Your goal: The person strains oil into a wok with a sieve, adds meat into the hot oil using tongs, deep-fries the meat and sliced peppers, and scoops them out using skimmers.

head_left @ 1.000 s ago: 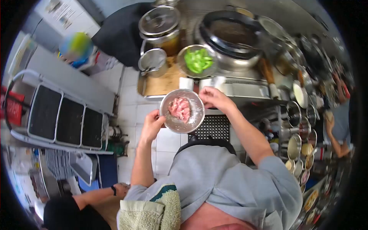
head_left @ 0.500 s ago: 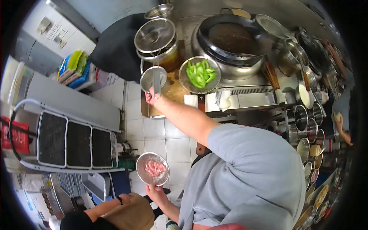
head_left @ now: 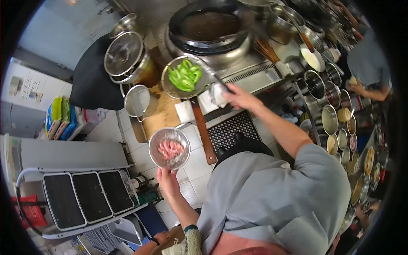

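Observation:
My left hand (head_left: 168, 180) is closed on the near rim of a metal bowl (head_left: 185, 146) that holds strips of raw pink meat (head_left: 170, 149). My right hand (head_left: 243, 98) grips the dark handle of a long metal utensil (head_left: 220, 80), whose head I cannot make out. The utensil's shaft reaches to the edge of a round strainer (head_left: 165, 85) full of sliced green peppers (head_left: 185, 75). A long wooden handle (head_left: 204, 135) juts from beneath the strainer towards me. White folded cloths (head_left: 212, 97) lie beside my right hand.
A wok (head_left: 212, 25) with dark contents sits on the burner beyond. A small metal pot (head_left: 138, 101) and a larger pot with a strainer on top (head_left: 124, 53) stand at the left. Step ladder (head_left: 91, 197) lower left; coworkers' arms (head_left: 361, 90) at right and bottom.
My right hand has left the small pot and swung right, past the strainer, with the long utensil. My left hand has brought the meat bowl forward, nearer the counter. The view has shifted.

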`<state>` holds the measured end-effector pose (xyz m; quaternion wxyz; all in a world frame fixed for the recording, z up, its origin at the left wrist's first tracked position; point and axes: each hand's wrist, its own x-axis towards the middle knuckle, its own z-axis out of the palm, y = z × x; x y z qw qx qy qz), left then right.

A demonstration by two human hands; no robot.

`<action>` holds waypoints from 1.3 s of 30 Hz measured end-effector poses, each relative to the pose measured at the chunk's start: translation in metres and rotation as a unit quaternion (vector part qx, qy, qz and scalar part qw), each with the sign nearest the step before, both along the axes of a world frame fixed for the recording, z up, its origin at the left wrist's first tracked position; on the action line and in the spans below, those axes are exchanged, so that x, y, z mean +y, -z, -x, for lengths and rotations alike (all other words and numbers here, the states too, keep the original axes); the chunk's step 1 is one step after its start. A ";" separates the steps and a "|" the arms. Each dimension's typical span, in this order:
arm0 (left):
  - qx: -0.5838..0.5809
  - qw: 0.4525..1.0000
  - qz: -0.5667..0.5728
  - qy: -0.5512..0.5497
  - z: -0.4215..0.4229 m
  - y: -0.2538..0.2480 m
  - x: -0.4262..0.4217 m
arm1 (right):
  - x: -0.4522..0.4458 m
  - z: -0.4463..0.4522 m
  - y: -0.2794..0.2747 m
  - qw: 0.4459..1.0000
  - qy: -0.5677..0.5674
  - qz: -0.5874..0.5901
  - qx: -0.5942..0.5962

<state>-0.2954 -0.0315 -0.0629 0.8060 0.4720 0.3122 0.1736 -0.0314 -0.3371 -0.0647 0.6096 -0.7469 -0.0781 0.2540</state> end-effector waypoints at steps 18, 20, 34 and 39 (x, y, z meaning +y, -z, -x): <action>-0.096 0.989 -0.020 0.110 -0.178 -0.035 -0.154 | -0.154 -0.023 -0.118 0.885 -0.039 0.209 -0.415; -0.100 0.989 -0.053 0.095 -0.185 -0.043 -0.174 | -0.140 -0.031 -0.137 0.833 -0.125 0.236 -0.484; -0.103 0.990 -0.019 0.097 -0.218 -0.051 -0.162 | -0.093 -0.119 -0.204 0.747 -0.274 0.328 -0.509; -0.106 0.988 0.008 0.113 -0.239 -0.041 -0.144 | -0.057 -0.127 -0.196 0.742 -0.270 0.330 -0.517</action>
